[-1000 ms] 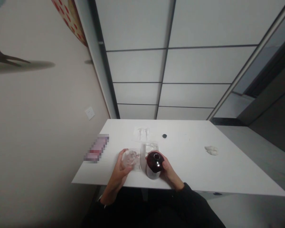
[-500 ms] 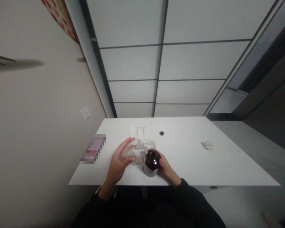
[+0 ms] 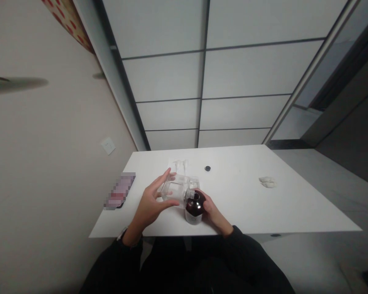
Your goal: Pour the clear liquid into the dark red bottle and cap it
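My left hand [image 3: 151,204] is closed around a clear bottle [image 3: 174,191], tipped on its side with its neck pointing right. The neck of that bottle meets the mouth of a dark brown bottle [image 3: 195,206] with a pale label low on its side. The brown bottle stands upright near the table's front edge, and my right hand [image 3: 212,210] grips it from the right. Some of my right fingers are hidden behind it. Whether liquid is passing between the bottles I cannot tell.
Beyond my hands lie clear pump tops [image 3: 181,164] and another clear item [image 3: 194,182], partly covered. A small black cap [image 3: 207,168] is farther back on the white table [image 3: 233,196]. A crumpled white cloth or tissue [image 3: 268,182] lies right, a blurred phone-like object [image 3: 120,191] left.
My left hand has tipped the clear bottle further to the right, bringing its neck to the brown bottle's mouth. The right hand keeps its hold. The view has shifted slightly.
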Demonstrator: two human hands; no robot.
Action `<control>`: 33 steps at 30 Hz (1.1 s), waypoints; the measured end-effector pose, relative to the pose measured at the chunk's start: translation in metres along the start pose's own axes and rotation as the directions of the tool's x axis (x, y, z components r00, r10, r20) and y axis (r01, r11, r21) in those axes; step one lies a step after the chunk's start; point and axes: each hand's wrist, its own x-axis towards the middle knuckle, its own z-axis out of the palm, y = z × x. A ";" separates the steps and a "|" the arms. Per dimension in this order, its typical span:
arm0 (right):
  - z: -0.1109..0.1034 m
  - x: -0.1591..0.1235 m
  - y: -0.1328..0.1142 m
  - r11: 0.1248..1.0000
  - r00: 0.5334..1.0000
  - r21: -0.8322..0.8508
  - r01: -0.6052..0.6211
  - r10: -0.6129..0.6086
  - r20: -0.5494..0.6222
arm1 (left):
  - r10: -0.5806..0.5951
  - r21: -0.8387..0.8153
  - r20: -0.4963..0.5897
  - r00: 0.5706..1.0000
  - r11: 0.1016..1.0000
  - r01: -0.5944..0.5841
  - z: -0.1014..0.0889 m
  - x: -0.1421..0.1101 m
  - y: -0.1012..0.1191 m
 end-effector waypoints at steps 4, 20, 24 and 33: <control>0.002 0.000 -0.005 1.000 1.000 -0.006 0.017 -0.017 0.000 | 0.070 0.160 0.023 0.997 0.984 -0.073 -0.003 0.002 0.004; 0.003 0.000 -0.010 0.999 0.999 0.005 0.036 -0.036 0.019 | 0.322 0.557 0.324 0.890 0.696 -0.454 -0.010 0.011 0.040; 0.003 -0.001 -0.011 1.000 1.000 0.024 0.014 -0.015 0.021 | 0.340 0.587 0.370 0.864 0.635 -0.501 -0.008 0.012 0.046; 0.004 -0.001 -0.012 0.999 1.000 0.052 -0.006 0.006 0.017 | 0.393 0.657 0.467 0.792 0.445 -0.609 -0.004 0.017 0.057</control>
